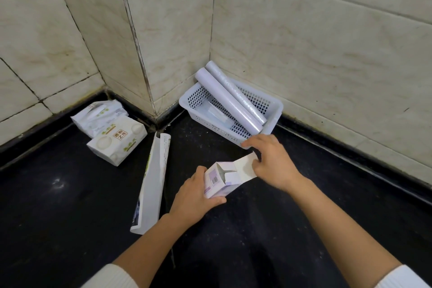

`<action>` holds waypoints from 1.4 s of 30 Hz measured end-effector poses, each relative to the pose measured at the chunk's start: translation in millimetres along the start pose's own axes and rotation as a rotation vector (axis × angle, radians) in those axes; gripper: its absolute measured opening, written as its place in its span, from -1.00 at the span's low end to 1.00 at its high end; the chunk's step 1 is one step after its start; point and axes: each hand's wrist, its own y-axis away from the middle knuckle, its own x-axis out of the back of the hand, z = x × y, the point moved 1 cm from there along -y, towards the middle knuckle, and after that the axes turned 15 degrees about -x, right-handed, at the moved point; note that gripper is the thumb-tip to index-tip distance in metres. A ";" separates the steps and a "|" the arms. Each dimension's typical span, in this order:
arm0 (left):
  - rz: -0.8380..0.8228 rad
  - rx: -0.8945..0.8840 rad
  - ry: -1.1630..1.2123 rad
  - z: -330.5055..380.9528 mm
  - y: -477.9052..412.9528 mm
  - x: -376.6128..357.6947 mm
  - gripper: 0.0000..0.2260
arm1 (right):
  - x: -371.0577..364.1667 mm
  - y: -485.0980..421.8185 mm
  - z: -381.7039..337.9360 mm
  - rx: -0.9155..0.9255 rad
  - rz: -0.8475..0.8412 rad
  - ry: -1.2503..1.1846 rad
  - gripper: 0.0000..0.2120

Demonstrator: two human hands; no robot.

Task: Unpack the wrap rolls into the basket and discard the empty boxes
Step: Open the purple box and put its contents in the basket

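A white perforated basket [273, 114] sits in the tiled corner on the dark counter. Two pale lilac wrap rolls [236, 98] lean in it, their far ends sticking out over the rim. I hold a white and lilac box [219, 181] end-on in front of the basket. My left hand [194, 196] grips its body from the left. My right hand [271, 161] pinches the open end flap [245, 167]. The box's inside looks dark, and I cannot tell what it holds. A long white box [152, 184] lies open on the counter to the left.
Two white tissue packs [109, 131] lie by the left wall. A flat pale packet [215, 112] lies on the basket's floor. Tiled walls close in the corner behind, with a black ledge along their base.
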 end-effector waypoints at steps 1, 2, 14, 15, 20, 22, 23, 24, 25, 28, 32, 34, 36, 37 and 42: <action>-0.003 0.001 -0.006 0.2 -0.5 -0.3 -0.41 | -0.1 2.6 -1.4 0.121 0.079 0.154 -0.56; -0.005 -0.002 -0.014 0.3 -0.9 -0.9 -0.42 | -2.1 5.6 -3.0 0.213 0.093 0.233 -0.63; -0.031 0.002 -0.024 -1.1 -3.2 -2.0 -0.38 | -18.5 19.5 -0.2 -0.117 -0.355 -0.469 -0.74; -0.031 0.000 -0.021 -1.5 -3.1 -2.1 -0.38 | -18.1 19.4 0.9 -0.107 -0.379 -0.454 -0.77; -0.030 -0.002 -0.015 -2.3 -2.7 -2.6 -0.39 | -20.0 16.9 4.0 -0.105 -0.324 -0.230 -0.59; -0.029 -0.003 -0.014 -3.1 -2.1 -2.7 -0.39 | -20.1 17.0 3.4 -0.107 -0.318 -0.253 -0.49; -0.029 -0.006 -0.019 -3.5 -1.7 -2.5 -0.40 | -21.4 16.6 3.3 -0.112 -0.331 -0.278 -0.46; -0.031 -0.011 -0.024 -3.9 -1.4 -2.2 -0.40 | -21.7 16.3 2.2 -0.118 -0.348 -0.296 -0.43; -0.032 -0.015 -0.026 -4.2 -1.2 -2.0 -0.41 | -22.1 15.3 1.5 -0.128 -0.362 -0.306 -0.41; -0.032 -0.017 -0.028 -4.0 -0.7 -1.4 -0.41 | -20.8 11.6 -1.1 -0.138 -0.397 -0.330 -0.43; -0.051 -0.028 -0.030 -1.7 -1.6 -0.3 -0.41 | -21.3 7.4 -5.0 -0.140 -0.364 -0.272 -0.46; -0.070 -0.031 -0.038 -0.2 -1.9 -0.4 -0.42 | -22.4 7.1 -7.3 -0.128 -0.390 -0.214 -0.44; -0.079 -0.033 -0.042 1.3 -1.9 -0.3 -0.41 | -22.7 6.1 -9.0 -0.109 -0.429 -0.168 -0.46; -0.080 -0.038 -0.042 1.9 -2.0 0.1 -0.42 | -23.9 5.4 -10.0 -0.089 -0.432 -0.136 -0.52; -0.082 -0.063 -0.040 3.6 -2.1 -1.0 -0.45 | -37.7 8.6 -15.0 -0.001 -0.391 -0.022 -0.69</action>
